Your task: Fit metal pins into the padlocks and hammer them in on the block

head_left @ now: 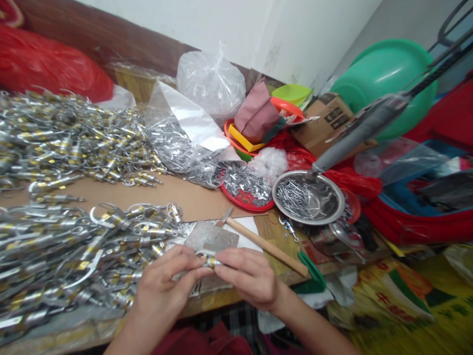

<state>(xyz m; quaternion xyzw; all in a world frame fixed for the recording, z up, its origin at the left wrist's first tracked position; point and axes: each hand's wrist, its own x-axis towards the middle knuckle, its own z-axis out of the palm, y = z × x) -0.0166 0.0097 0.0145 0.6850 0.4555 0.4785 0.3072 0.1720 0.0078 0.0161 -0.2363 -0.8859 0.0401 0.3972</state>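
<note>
Between both hands, just above a small metal plate, is a small metal hook fitting with a brass-coloured band. The fingertips of my left hand pinch its left end. My right hand closes on its right end, and the fingers cover much of it. Similar silver and brass hook fittings lie in a pile left of my left hand. A hammer with a wooden handle lies beyond my right hand, its head close to the plate.
A bigger heap of fittings is at the back left. Small metal parts fill a clear bag, a red tray and a steel bowl. A grey rod-shaped tool slants above the bowl. Yellow sacks lie at right.
</note>
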